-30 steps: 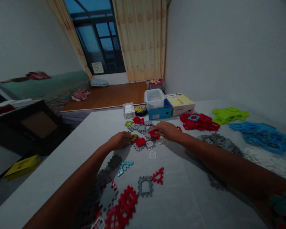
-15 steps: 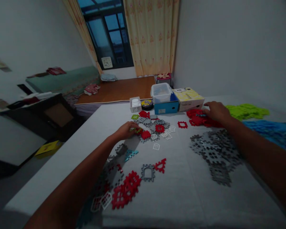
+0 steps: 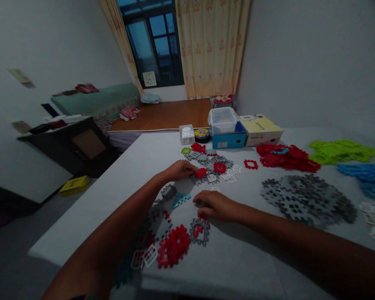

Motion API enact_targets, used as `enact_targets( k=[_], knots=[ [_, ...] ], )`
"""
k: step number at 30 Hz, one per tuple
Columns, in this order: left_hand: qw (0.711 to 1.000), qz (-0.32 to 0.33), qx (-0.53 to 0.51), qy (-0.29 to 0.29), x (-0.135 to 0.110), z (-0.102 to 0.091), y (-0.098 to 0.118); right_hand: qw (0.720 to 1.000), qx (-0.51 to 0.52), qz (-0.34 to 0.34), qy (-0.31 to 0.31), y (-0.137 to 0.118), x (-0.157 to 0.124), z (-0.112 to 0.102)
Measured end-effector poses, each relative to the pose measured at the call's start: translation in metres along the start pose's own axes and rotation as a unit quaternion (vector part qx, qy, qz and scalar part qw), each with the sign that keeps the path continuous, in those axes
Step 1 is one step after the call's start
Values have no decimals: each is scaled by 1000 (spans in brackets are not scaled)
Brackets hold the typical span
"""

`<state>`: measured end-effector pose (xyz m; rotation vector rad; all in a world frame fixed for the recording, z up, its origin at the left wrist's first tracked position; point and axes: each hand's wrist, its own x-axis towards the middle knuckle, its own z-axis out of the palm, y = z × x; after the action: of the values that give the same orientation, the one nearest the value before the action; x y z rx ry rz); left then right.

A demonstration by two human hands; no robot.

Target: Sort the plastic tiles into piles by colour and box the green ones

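My left hand (image 3: pixel 181 170) is closed at the left edge of a pile of grey interlocking plastic tiles (image 3: pixel 202 158), its fingertips beside a red tile (image 3: pixel 201 172). What lies between its fingers is hidden. My right hand (image 3: pixel 217 205) hovers low over the cloth, thumb and fingers apart with nothing visible between them. Just below its thumb lies a grey square frame tile (image 3: pixel 200 238), with a red piece (image 3: pixel 198 230) showing in its opening. A light-blue triangular tile (image 3: pixel 181 200) rests left of the right fingertips. Nearer me are joined red tiles (image 3: pixel 175 246).
On the right lie heaps of red tiles (image 3: pixel 287 157), grey tiles (image 3: pixel 309 200), lime-green tiles (image 3: pixel 342 151) and blue tiles (image 3: pixel 368 179). A clear plastic tub (image 3: pixel 222 118), a blue box (image 3: pixel 228 139) and a yellow box (image 3: pixel 261 128) stand at the back of the white-covered table (image 3: pixel 237 254).
My right hand has left the red heap and come to the middle, above the grey frame tile. Red now shows inside that frame. The view has swung slightly left.
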<state>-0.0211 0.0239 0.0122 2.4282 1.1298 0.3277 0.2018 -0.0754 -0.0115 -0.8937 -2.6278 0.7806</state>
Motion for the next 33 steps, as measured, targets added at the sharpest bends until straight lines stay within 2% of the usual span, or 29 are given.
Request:
enact_targets(
  k=[4,8,10,13,15,18,21,25,29,31,33],
  knots=[
    [1000,-15,7,23,2,-7,0,996,9,-61,71,-13,40,18],
    [999,-14,13,41,6,-14,2,994,-55,-82,49,-26,66,35],
    [1000,1,1,18,2,-15,2,992,-81,-84,52,-27,67,37],
    [999,40,-25,-28,-14,-13,-2,986,-88,-102,97,-10,56,24],
    [997,62,-25,-28,-29,-10,-7,982,-82,-93,143,12,48,5],
    [996,81,-14,-27,-48,-2,-12,977,-85,-14,193,46,43,-25],
    [994,88,-25,-67,-61,4,-9,978,-114,57,165,63,50,-41],
    [988,83,-52,-123,-74,2,5,982,-163,43,81,58,63,-38],
    [976,95,-85,-179,-85,-5,20,974,-217,23,52,48,68,-30],
    [972,97,-106,-186,-85,-4,28,968,-246,21,50,44,68,-28],
    [975,94,-124,-160,-82,1,37,961,-268,38,56,41,67,-28]
  ],
)
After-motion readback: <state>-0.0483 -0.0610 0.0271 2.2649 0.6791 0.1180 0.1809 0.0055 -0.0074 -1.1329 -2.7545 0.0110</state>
